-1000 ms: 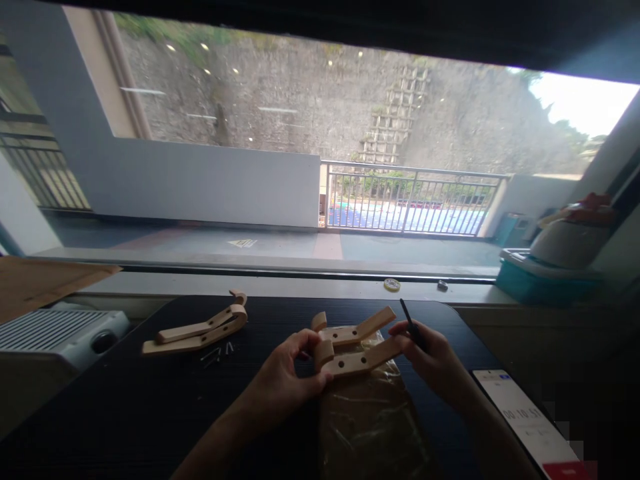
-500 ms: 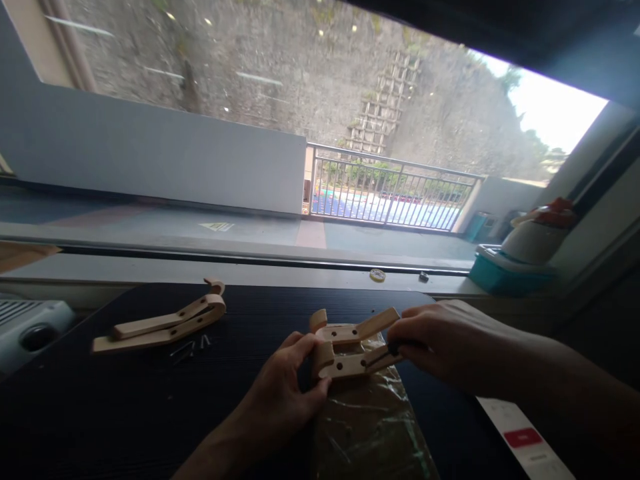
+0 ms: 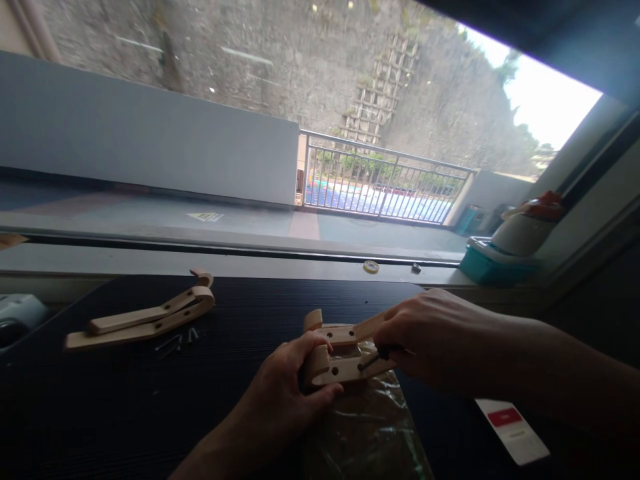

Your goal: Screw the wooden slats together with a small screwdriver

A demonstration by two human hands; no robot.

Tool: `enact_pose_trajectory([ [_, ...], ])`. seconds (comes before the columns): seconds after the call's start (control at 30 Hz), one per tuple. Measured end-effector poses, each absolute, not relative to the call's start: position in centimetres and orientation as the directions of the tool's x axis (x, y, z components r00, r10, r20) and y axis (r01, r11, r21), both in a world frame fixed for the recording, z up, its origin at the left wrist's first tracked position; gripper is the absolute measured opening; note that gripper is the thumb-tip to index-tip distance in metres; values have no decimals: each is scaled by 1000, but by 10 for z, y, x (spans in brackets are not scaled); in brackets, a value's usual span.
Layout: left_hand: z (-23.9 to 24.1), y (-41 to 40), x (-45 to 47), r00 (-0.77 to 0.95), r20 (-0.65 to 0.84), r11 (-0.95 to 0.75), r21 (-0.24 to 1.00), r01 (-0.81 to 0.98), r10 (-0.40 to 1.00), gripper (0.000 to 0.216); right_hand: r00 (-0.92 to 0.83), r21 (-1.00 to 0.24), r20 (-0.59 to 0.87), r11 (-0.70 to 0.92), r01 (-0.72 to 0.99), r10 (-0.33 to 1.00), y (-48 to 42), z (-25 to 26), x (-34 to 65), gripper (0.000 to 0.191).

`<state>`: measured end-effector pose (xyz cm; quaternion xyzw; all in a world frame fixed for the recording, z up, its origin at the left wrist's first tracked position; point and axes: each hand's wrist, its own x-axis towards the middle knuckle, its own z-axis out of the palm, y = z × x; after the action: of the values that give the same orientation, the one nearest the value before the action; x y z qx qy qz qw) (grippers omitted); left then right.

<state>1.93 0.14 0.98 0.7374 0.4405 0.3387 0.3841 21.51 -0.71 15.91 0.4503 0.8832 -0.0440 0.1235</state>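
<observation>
My left hand (image 3: 295,380) is closed around the curved end of the nearer wooden hook (image 3: 345,370), thumb in front and fingers behind. A second wooden hook (image 3: 341,335) lies just beyond it, at the same slant. Both have dark round holes, and they rest on a plastic-wrapped brown package (image 3: 365,427). My right hand (image 3: 413,333) is closed on the dark handle of a screwdriver (image 3: 370,361). Its thin shaft slants down left, with the tip at a hole in the nearer hook. My right fingers hide the hooks' straight ends.
On the dark table (image 3: 150,407), two more wooden hooks (image 3: 145,320) lie at the left beside several screws (image 3: 180,341). A white card with a red block (image 3: 523,443) is at the right. The windowsill holds a tape roll (image 3: 371,266) and a teal box (image 3: 493,263).
The view has shifted slightly, so most things sit further left. My left fingers have moved further over the nearer hook. The screwdriver tip stays at the same hole.
</observation>
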Motion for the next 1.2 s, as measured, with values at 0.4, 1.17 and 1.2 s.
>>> enact_pose_trajectory([
  [0.4,-3,5,23,388,272,-406,855,322,881,47,-645,106,-390,728,677,657,16,157,207,16],
  [1.17,2,3,27,381,260,-396,854,339,887,46,-523,107,-377,597,795,765,14,159,195,12],
  [1.2,3,3,27,377,264,-397,854,337,888,46,-502,98,-361,568,817,786,14,157,197,13],
])
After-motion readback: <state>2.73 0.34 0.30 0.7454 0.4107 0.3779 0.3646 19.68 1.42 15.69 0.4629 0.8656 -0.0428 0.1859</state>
